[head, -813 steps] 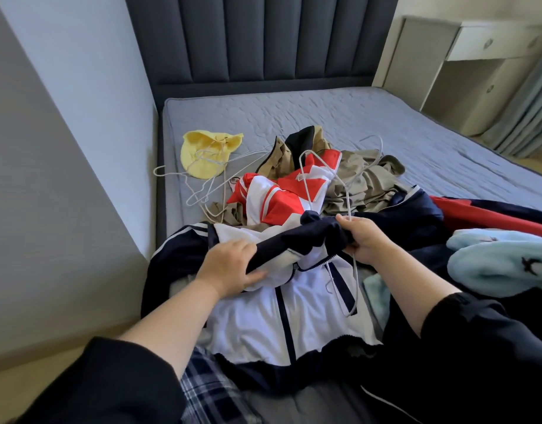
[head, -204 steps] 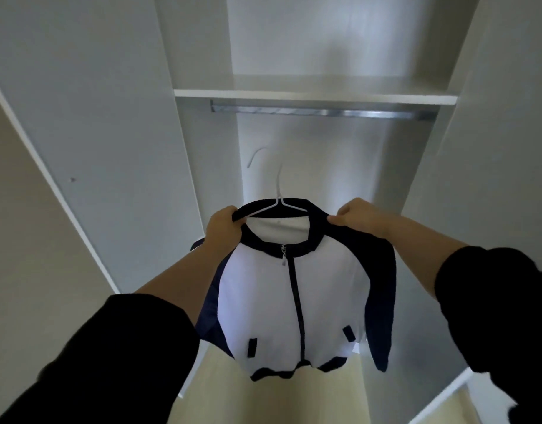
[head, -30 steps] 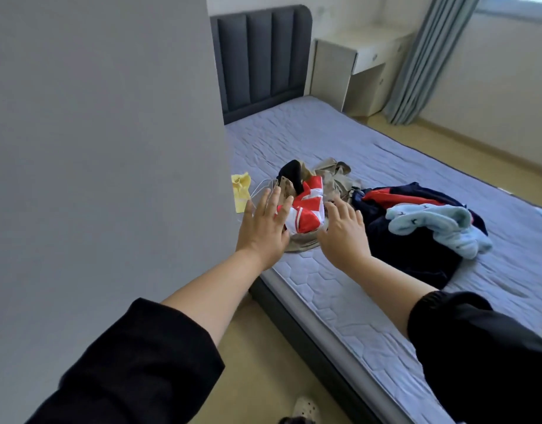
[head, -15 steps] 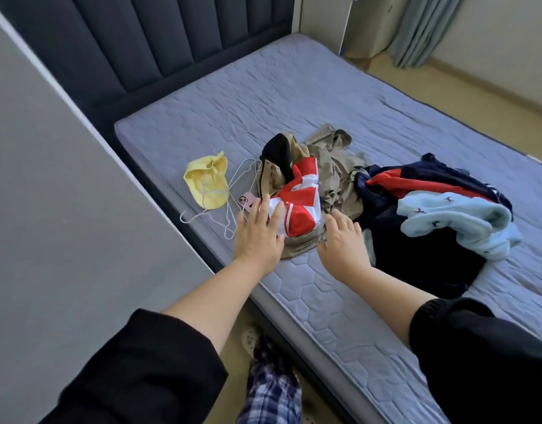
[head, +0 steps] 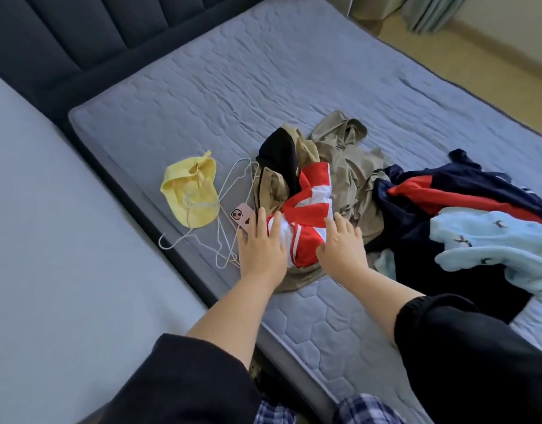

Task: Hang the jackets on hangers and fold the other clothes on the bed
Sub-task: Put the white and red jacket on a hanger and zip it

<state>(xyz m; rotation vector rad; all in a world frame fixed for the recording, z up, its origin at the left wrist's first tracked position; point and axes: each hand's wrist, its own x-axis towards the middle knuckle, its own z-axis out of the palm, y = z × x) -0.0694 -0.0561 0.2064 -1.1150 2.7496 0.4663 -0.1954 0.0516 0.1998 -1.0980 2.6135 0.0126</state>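
Head view is showing left hand [head: 260,249] and right hand [head: 340,246] resting spread on the red-and-white jacket [head: 309,209], heaped near the bed [head: 202,96] edge; a hasty lift is probably risking snagged wire hangers [head: 230,191] flicking the pink phone [head: 242,217] off.

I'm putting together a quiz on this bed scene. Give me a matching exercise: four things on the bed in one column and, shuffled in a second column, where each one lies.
Things
1. yellow hat
2. pink phone
3. red and white jacket
4. light blue garment

Places
A. on top of the dark pile at the right
B. on the khaki clothes, under the fingers of the left hand and the right hand
C. farthest left, near the edge of the bed
D. among the wire hangers, beside the left hand's fingers

Pairs: 1-C, 2-D, 3-B, 4-A
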